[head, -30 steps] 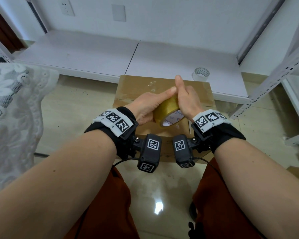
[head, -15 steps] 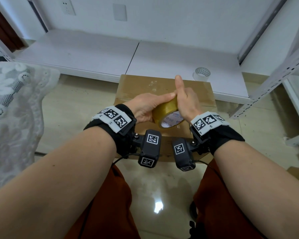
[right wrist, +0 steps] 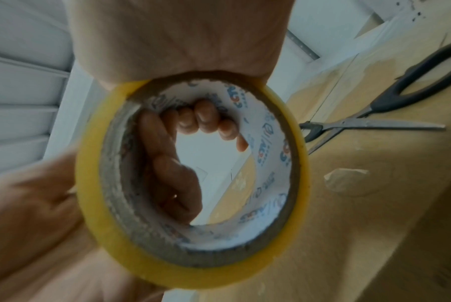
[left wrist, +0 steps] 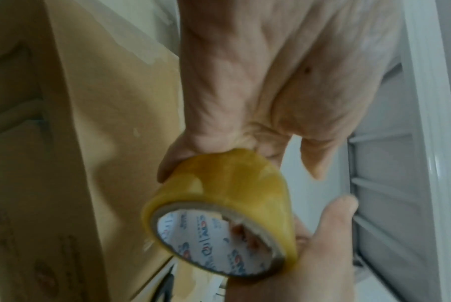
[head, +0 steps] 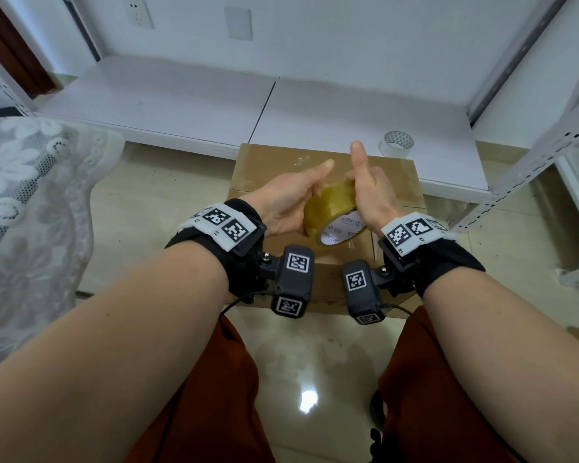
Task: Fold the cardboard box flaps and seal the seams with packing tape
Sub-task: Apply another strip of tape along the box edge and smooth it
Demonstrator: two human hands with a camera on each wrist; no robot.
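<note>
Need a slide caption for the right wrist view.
Both hands hold the yellow tape roll above the box; scissors lie there.

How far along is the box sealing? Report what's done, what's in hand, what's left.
Done: the cardboard box has its top flaps folded flat, with some clear tape on them. In hand: the left hand and right hand grip the yellow tape roll above the box; no strip shows pulled out. Left: taping the centre seam; the scissors lie ready on top.

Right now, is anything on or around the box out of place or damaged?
Scissors lie open on the cardboard box, loose where taping will happen. Both hands hold the yellow tape roll. No damage shows.
</note>
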